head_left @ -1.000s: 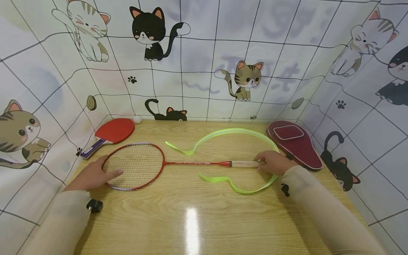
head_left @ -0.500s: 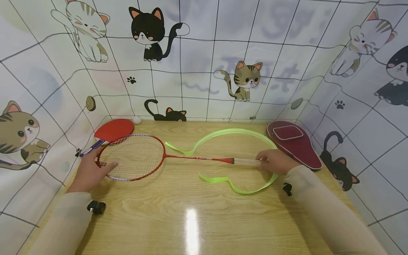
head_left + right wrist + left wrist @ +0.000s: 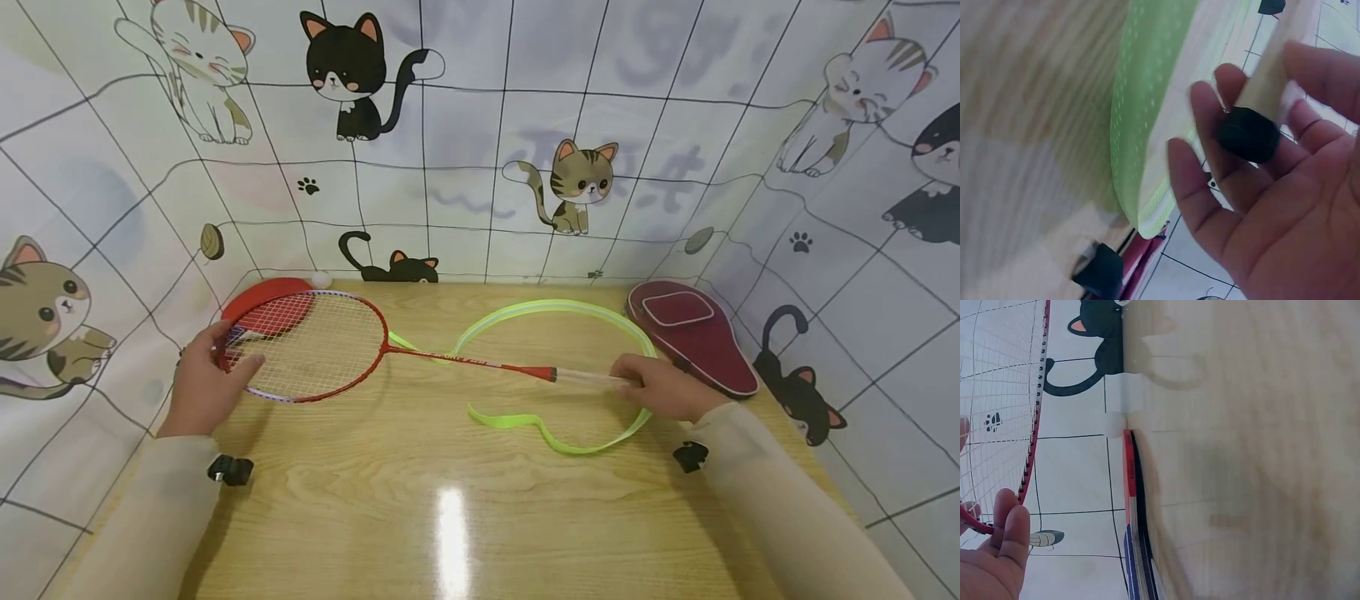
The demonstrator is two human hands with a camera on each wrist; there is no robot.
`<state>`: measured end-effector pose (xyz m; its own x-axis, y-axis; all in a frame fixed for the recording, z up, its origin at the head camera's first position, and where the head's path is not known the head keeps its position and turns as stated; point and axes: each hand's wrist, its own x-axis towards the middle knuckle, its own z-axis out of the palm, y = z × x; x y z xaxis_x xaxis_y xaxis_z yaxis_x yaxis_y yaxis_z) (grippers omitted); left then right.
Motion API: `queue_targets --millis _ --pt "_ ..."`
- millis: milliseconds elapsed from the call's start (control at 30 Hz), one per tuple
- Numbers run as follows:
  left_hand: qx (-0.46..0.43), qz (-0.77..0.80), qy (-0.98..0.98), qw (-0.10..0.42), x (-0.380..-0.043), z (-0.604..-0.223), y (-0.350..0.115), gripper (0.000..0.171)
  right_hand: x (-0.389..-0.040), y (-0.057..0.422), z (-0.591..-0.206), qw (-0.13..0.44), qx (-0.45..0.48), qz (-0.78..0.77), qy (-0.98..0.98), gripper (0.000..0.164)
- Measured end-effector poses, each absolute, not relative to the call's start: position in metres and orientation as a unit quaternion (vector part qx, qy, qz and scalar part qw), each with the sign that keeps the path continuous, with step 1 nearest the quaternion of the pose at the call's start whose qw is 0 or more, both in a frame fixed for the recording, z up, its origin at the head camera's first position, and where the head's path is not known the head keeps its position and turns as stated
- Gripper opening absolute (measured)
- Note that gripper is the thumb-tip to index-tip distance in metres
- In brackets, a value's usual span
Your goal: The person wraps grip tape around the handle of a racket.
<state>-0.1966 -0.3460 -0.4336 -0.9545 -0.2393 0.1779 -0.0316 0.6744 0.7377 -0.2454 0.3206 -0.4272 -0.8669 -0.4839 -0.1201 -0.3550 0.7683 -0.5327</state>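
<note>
Lifted since earlier, the racket (image 3: 450, 358) has left fingers (image 3: 1015, 534) pinching its rim (image 3: 1036, 419), right fingers (image 3: 1191, 184) gripping its handle (image 3: 588, 377).

You can read no text for certain. Near 7 o'clock of the head view's centre, the racket shaft (image 3: 470, 361) bears lettering too small for you to read; toward 1 o'clock, the wall (image 3: 480, 125) shows pale, blurred letter-like shapes. In your left wrist view, around 8 o'clock, the red paddle edge (image 3: 1129, 465) carries tiny, illegible marks.
</note>
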Motion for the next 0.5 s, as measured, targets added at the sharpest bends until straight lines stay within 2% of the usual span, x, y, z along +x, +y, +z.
queue_targets --millis 233,500 --pt "0.095 -0.437 -0.881 0.155 -0.202 -0.424 -0.346 0.077 -0.24 0.318 -0.43 0.113 -0.228 -0.314 0.915 0.025" --pt "0.155 -0.51 -0.828 0.174 -0.21 -0.422 -0.344 0.073 -0.237 0.311 -0.441 0.092 -0.229 -0.35 0.903 0.024"
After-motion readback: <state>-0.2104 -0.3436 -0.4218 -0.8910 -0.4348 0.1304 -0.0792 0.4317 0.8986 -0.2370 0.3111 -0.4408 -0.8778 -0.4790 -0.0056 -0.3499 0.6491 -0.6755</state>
